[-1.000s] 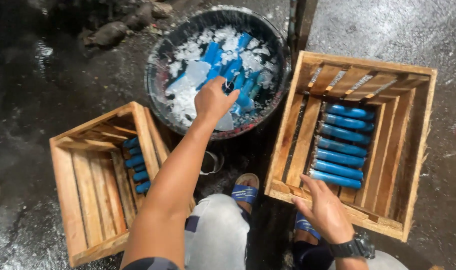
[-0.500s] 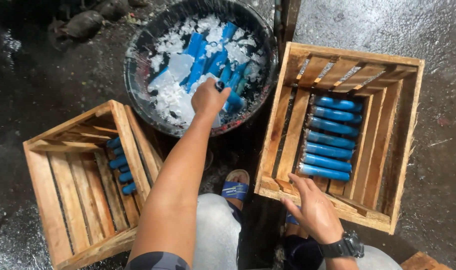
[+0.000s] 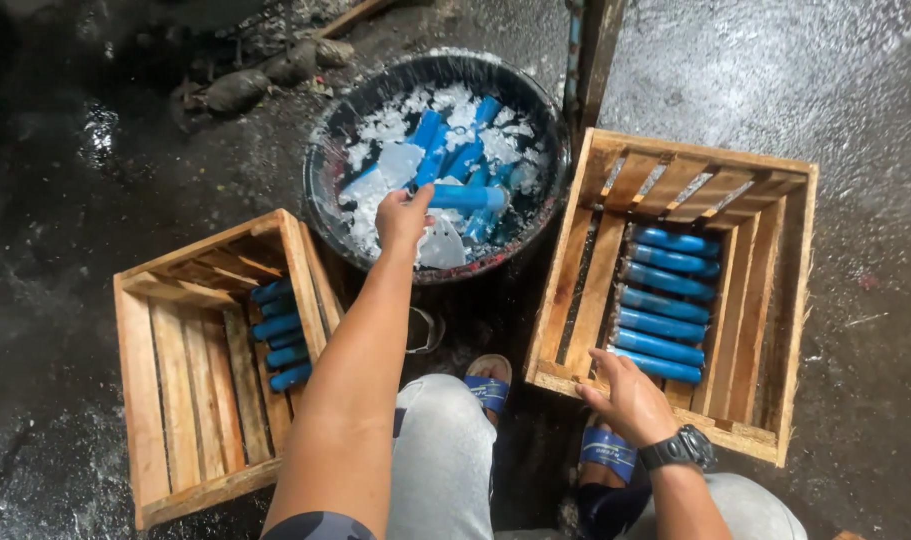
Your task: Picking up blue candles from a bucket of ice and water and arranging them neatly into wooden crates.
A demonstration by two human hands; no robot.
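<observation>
— Two hands, item by item?
— Left hand (image 3: 403, 215): fingers closed round a blue tube (image 3: 465, 197), lifted over the black tub (image 3: 327, 165) of ice at 12 o'clock.
— And the other?
— Right hand (image 3: 630, 398): fingers spread, resting on the near rim of the right crate (image 3: 750, 435) at 3 o'clock — gripping nothing.

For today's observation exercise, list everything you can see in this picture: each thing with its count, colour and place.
Basin: one, black, top centre, holding ice and blue tubes.
Held tube: one, blue, over the basin.
Right crate: one, wooden, seven blue tubes in a row.
Left crate: one, wooden, about five blue tubes.
Sandals: two, blue, bottom centre.
Wristwatch: one, black, right wrist.
Left hand: grips the held tube.
Right hand: rests on the right crate's near edge.
</observation>
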